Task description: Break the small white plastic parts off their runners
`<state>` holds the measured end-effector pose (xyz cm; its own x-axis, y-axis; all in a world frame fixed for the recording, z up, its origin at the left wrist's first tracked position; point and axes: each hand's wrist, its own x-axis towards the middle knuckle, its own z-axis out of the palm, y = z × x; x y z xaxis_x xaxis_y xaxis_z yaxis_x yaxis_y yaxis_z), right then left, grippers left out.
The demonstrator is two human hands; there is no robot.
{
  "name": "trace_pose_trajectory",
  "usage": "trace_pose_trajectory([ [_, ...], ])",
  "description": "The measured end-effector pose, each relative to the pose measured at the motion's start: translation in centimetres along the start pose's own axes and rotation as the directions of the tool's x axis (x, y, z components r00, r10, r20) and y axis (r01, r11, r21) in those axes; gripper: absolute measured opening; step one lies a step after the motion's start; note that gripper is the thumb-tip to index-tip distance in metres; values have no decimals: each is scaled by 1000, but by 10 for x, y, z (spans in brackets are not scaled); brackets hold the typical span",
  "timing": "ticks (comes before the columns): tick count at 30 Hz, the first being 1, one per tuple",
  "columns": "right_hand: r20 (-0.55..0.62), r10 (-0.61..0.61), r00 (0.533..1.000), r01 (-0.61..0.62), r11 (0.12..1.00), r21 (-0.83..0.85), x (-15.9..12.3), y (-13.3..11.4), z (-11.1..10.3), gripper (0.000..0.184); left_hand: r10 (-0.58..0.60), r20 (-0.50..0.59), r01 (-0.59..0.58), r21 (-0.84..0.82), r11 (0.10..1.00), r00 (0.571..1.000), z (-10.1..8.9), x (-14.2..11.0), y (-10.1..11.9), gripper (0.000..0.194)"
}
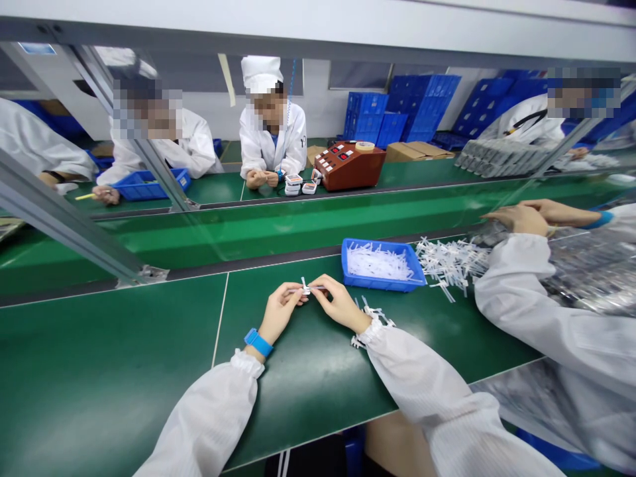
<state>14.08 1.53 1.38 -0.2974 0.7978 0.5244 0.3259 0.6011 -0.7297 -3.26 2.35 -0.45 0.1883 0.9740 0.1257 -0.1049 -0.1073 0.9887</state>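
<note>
Both my hands meet above the green tabletop (298, 371), pinching one small white plastic piece (305, 289) with thin arms between them. My left hand (278, 310), with a blue band at the wrist, grips its left side between thumb and fingers. From the right, my right hand (340, 306) holds the other side in a pinch. Partly hidden by my right wrist and cuff, a few similar white pieces (375, 311) lie on the table. Just beyond that hand stands a blue tray (385, 286) filled with thin translucent white strips (375, 262).
A heap of white pieces (450, 262) lies right of the tray. At the right, a co-worker's hands (527, 215) rest over clear plastic bags (596, 271). A metal post (64, 218) slants at left. Across the line, people sit near a red-brown device (350, 165).
</note>
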Motion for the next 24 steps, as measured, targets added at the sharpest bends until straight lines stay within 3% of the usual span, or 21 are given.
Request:
trace_pose_trajectory([
  [6,0,34,999,-34,999,-10,0,1,1,18,-13,-9,13,-4,1000,1000,0,-1,1,25],
  [14,87,116,989,-115,993,-20,1,1,-1,21,-24,17,24,-2,1000,1000,-1,-1,0,22],
  [24,173,118,978,-112,993,-39,0,0,-3,21,-43,16,42,28,999,999,-1,-1,0,22],
])
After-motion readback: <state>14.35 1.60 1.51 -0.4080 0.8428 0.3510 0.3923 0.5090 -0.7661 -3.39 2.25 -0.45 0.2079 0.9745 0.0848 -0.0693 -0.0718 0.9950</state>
